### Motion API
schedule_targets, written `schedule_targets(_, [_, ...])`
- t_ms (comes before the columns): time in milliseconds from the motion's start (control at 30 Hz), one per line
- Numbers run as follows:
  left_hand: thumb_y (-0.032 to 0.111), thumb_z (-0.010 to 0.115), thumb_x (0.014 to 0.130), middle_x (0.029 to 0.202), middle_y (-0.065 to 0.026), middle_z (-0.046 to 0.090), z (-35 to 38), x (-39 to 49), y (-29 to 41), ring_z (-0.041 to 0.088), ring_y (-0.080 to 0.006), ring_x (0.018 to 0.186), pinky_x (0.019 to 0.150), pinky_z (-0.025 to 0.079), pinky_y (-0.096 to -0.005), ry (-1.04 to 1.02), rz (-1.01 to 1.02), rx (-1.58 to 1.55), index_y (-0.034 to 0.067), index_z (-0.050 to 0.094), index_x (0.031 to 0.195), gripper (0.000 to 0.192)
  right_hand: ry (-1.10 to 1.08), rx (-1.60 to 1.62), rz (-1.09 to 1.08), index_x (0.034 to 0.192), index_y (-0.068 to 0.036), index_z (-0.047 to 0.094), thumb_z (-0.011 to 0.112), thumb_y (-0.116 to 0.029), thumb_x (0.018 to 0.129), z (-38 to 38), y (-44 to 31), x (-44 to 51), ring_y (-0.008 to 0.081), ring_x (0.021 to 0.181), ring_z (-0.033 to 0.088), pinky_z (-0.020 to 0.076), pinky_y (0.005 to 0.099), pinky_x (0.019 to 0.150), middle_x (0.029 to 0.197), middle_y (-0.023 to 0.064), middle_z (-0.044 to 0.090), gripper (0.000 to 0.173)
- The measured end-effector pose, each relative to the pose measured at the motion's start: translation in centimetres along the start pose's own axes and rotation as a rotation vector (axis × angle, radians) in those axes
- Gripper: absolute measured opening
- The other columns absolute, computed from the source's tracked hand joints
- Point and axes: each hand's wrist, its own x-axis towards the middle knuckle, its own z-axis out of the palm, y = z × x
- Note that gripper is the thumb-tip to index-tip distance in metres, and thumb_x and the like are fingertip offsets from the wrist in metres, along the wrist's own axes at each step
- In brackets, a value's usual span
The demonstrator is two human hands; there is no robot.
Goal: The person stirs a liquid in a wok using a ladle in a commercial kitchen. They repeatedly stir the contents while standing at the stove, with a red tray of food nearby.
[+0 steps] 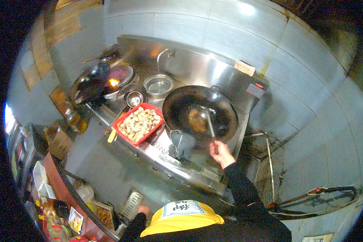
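My right hand [220,152] grips the wooden handle of a metal ladle [210,124]. The ladle's bowl is down inside a large black wok [230,113], over brownish liquid [196,119] at the bottom. Low in the view, my left hand [144,209] is beside a slotted metal plate [132,204]; its fingers are mostly hidden, so I cannot tell whether it touches or holds anything. Left of the wok, a red plastic basket [121,135] is heaped with pale, brown-edged chopped pieces [140,122], too small to name surely.
A burner flame [113,82] burns at the left beside a tilted black wok [92,83]. A metal pot [158,86] stands below a bent faucet [158,59]. An oil bottle [75,122] stands by the left wall. Yellow printed material [181,222] lies against my front.
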Motion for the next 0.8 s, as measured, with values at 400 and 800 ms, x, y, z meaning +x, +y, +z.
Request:
schedule_targets(400, [0.022, 0.054, 0.09, 0.1, -0.0092, 0.074, 5.0, -2.2, -1.4, 0.071, -0.0291, 0.091, 0.074, 0.056, -0.043, -0.027, 0.097, -0.034, 0.011, 0.077, 0.091, 0.026, -0.271, 0.644, 0.257, 0.105, 0.0, 0.052, 0.059, -0.022, 0.096, 2.6, 0.7, 2.4, 0.0077, 0.055, 0.051, 0.0409, 0.0198, 0.044, 0.069, -0.001, 0.053, 0.024])
schedule_targets(800, [0.022, 0.054, 0.088, 0.094, -0.0135, 0.073, 1.9, -1.7, 0.5, 0.071, -0.0288, 0.087, 0.072, 0.055, -0.0443, 0.108, 0.084, 0.0, 0.01, 0.077, 0.089, 0.026, -0.361, 0.697, 0.369, 0.094, -0.002, 0.057, 0.058, -0.026, 0.095, 1.2, 3.3, 0.9, 0.0075, 0.053, 0.048, 0.0402, 0.0217, 0.043, 0.066, -0.0043, 0.049, 0.024])
